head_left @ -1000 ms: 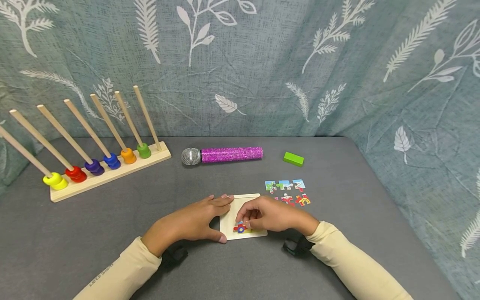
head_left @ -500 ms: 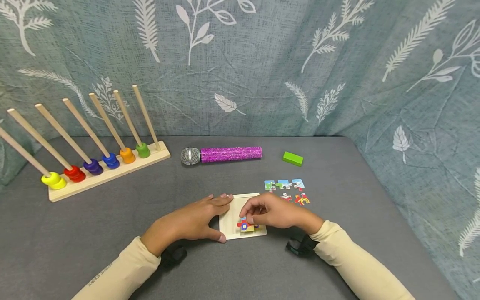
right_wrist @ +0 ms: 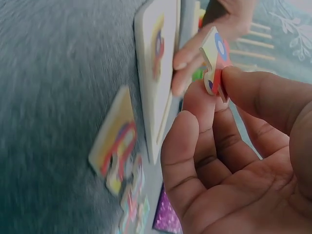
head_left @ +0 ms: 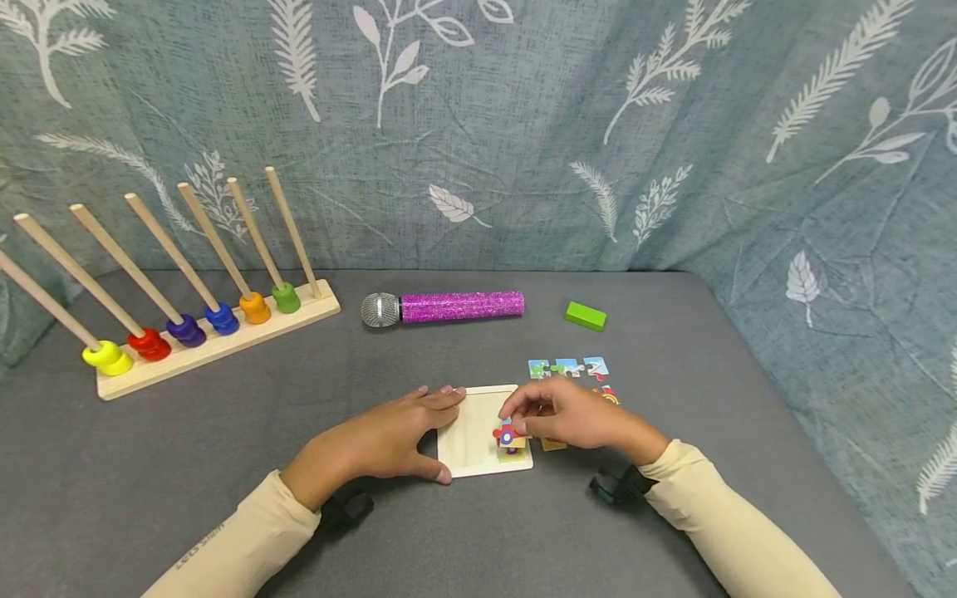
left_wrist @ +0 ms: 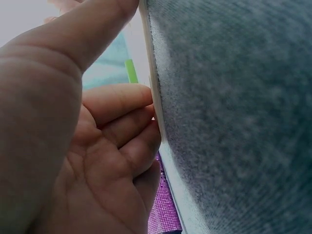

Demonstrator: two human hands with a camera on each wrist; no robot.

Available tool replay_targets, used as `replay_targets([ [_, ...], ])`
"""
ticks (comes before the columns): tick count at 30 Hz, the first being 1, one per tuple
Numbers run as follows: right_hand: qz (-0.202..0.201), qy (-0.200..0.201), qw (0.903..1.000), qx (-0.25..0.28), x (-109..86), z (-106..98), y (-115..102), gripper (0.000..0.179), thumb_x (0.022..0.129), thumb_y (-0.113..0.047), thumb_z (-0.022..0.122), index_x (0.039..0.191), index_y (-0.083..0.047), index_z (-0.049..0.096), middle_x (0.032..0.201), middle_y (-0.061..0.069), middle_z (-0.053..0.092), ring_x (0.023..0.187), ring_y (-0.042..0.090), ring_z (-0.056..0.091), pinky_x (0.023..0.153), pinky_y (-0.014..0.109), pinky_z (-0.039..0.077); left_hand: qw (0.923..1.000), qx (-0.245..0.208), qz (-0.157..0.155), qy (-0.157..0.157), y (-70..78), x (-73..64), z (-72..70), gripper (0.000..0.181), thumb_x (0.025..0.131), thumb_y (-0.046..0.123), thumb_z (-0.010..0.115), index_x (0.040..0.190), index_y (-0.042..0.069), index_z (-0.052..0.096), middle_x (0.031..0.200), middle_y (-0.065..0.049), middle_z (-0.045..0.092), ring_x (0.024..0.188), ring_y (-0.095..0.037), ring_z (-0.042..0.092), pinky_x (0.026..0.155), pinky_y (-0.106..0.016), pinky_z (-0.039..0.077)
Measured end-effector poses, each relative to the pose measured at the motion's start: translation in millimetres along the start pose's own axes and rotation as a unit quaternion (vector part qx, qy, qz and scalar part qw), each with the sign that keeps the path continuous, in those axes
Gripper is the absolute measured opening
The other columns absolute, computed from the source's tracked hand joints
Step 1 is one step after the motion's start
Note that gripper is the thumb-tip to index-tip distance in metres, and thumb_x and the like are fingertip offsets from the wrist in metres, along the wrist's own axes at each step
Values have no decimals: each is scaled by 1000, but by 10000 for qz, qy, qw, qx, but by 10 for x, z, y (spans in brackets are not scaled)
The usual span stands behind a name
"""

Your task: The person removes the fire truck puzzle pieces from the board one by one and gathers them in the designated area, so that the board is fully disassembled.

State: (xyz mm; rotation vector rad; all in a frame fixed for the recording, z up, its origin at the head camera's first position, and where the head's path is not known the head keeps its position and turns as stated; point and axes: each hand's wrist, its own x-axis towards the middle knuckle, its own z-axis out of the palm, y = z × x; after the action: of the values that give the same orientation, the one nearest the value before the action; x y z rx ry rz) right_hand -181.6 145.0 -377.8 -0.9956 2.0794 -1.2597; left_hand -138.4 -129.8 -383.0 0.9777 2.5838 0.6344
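Note:
My right hand pinches a small jigsaw piece between thumb and fingers. The piece is red and yellow with a blue wheel, and is held above the right part of a shallow wooden puzzle tray. Another piece, yellow with a purple wheel, lies in the tray's front right corner. My left hand rests at the tray's left side, thumb at the front corner and fingertips at the back corner. In the left wrist view, those fingers touch the tray's edge.
Several loose jigsaw pieces lie right of the tray, some hidden behind my right hand. Behind are a purple glittery microphone and a green block. A wooden peg stand with coloured rings stands at left, before a leafy curtain.
My right hand has lifted the pinched piece and moved it right and slightly back, uncovering the other piece in the tray's corner. My left hand stays in place.

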Motion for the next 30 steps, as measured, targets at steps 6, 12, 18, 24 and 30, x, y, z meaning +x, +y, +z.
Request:
replay_targets([
  [6, 120, 253, 9995, -163, -107, -95, 12, 15, 93, -2, 62, 106, -3, 69, 84, 2, 64, 66, 15, 56, 59, 24, 48, 10000, -25, -57, -25, 7, -8, -2, 86, 80, 38, 80, 145, -3, 41, 155, -12, 31, 142, -31, 27, 116, -46, 20],
  [12, 92, 429, 9987, -247, -204, -192, 45, 15, 92, 0, 63, 106, -1, 70, 93, 3, 67, 75, 13, 59, 66, 25, 52, 9999, -9, -85, -69, 17, -19, -6, 86, 81, 36, 79, 146, -3, 39, 156, -13, 29, 142, -33, 26, 114, -48, 23],
  [18, 162, 467, 9984, -261, -296, -254, 59, 16, 91, 0, 64, 106, -1, 70, 97, 5, 69, 80, 13, 62, 70, 26, 53, 9999, -29, -105, -102, 25, -28, -8, 86, 81, 36, 79, 147, -2, 38, 157, -13, 27, 143, -34, 24, 114, -49, 24],
  [24, 194, 539, 9968, -556, -371, -320, 95, 15, 91, -1, 65, 104, -2, 72, 97, 3, 71, 76, 11, 59, 66, 24, 50, 9999, -64, -96, -105, 23, -25, -14, 87, 81, 36, 79, 147, -2, 37, 157, -12, 26, 143, -32, 24, 115, -48, 22],
  [30, 173, 557, 9945, -867, -425, -357, 122, 15, 91, 0, 65, 103, -2, 73, 93, 0, 71, 72, 9, 56, 63, 23, 48, 9999, -76, -40, -99, 15, -25, -12, 87, 81, 35, 79, 147, -2, 37, 157, -13, 27, 143, -31, 24, 116, -46, 19],
])
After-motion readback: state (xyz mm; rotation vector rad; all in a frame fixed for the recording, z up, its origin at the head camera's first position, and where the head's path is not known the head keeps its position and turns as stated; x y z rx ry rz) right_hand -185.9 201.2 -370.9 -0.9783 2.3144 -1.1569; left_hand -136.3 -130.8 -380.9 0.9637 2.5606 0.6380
